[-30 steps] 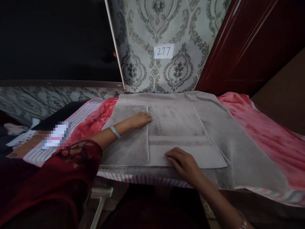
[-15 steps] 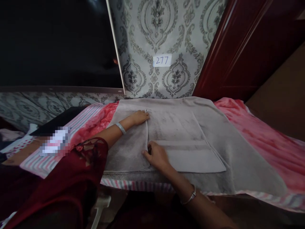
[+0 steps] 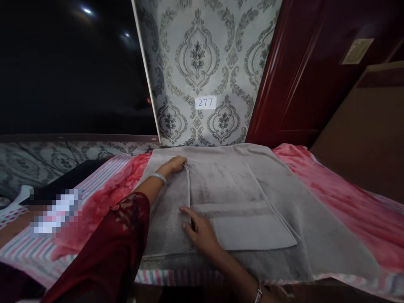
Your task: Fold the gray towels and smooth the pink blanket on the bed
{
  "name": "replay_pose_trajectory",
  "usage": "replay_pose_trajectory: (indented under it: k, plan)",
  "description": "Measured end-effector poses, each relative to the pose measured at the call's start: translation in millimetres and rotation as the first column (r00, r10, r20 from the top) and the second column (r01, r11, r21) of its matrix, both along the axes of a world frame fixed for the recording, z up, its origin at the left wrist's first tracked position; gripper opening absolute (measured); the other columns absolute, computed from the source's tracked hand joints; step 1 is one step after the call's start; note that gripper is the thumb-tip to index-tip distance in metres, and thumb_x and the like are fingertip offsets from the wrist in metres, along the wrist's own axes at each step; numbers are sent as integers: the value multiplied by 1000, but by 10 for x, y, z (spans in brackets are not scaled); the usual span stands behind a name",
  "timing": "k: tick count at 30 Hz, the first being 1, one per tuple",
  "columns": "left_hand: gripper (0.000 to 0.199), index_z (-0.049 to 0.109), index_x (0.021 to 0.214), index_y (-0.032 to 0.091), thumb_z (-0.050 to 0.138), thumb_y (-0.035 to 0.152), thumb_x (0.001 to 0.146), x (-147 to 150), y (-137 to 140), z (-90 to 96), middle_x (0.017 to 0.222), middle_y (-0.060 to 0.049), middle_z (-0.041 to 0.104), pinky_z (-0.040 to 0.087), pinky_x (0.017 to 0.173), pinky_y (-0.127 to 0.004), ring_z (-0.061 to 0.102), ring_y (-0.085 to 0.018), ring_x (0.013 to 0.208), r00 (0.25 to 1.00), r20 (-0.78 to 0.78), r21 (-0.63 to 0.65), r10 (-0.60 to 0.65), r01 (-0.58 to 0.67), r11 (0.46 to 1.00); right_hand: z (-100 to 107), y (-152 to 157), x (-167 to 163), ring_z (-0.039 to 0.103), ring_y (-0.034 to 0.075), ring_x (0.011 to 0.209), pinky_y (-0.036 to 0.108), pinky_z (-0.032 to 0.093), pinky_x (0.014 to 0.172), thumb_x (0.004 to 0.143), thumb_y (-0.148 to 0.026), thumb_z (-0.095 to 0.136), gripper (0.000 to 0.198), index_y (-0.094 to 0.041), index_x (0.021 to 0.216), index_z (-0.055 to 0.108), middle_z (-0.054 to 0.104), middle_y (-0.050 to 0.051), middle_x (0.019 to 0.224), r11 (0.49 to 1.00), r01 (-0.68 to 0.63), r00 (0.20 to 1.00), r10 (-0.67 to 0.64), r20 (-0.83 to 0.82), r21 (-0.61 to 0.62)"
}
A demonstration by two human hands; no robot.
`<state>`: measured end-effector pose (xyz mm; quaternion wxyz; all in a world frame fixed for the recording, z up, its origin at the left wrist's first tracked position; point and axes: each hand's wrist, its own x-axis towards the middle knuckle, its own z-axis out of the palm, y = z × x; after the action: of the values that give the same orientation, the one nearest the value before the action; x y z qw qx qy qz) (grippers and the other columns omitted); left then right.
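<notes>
A grey plush towel [image 3: 233, 181] with a paler band lies partly folded over a larger grey cloth [image 3: 318, 227]. Its left edge runs from the far side toward me. My left hand [image 3: 175, 164] is closed on the far end of that edge, which is slightly raised. Nearer to me, my right hand [image 3: 200, 230] rests at the same edge, its index finger and thumb stretched apart over the left part of the towel. Its other fingers are partly hidden.
Beneath the grey cloth lie a red-pink plush blanket [image 3: 344, 202] and a striped sheet [image 3: 176, 276]. Behind stand a dark screen [image 3: 69, 71], a patterned wall [image 3: 197, 50] with a "277" label [image 3: 205, 102], and a dark red wooden panel [image 3: 293, 75]. A brown board [image 3: 366, 126] leans at right.
My left hand has lifted the far end of the towel's edge a little. My right hand's fingers have spread from a curled grip. The view has tilted upward.
</notes>
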<state>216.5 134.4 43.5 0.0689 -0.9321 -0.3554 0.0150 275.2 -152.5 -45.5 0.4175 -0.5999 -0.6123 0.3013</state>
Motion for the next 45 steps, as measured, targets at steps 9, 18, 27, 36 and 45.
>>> replay_pose_trajectory:
  k: [9,18,27,36,45]
  plan:
    - [23,72,97,17,56,19,81,201,197,198,96,-5,74,49,81,-27,64,-19,90,994,105,-92,28,-18,996,-35,-56,133,49,14,60,24,38,59,82,-23,51,35,-22,109,74,63,-2,71,996,41,986,-28,-162,77]
    - [22,70,102,18,51,22,91,438,20,-317,108,-10,73,50,86,-29,67,-21,99,978,197,-124,67,-43,991,-81,-207,378,67,24,105,35,50,93,84,-13,47,36,-19,112,70,74,8,112,997,39,997,-44,64,64]
    - [34,63,125,18,50,23,94,320,6,-311,130,-11,65,42,106,-32,57,-22,123,966,248,-48,66,-56,997,-9,-227,414,69,24,102,37,52,93,88,-15,51,39,-19,124,65,74,8,114,998,23,986,-14,164,-52]
    - [34,67,116,15,40,25,99,-168,-88,-350,124,-16,66,43,104,-42,57,-28,123,970,196,-5,144,-146,989,0,-263,425,68,23,108,36,51,96,91,-18,48,41,-20,129,64,71,8,124,998,6,968,9,251,-58]
    - [47,49,142,16,43,34,99,-437,-250,-258,151,-17,48,23,121,-48,42,-29,141,962,219,-20,163,-163,986,449,-101,596,61,26,115,39,49,98,95,-23,49,45,-20,138,60,68,14,122,996,44,801,-83,593,80]
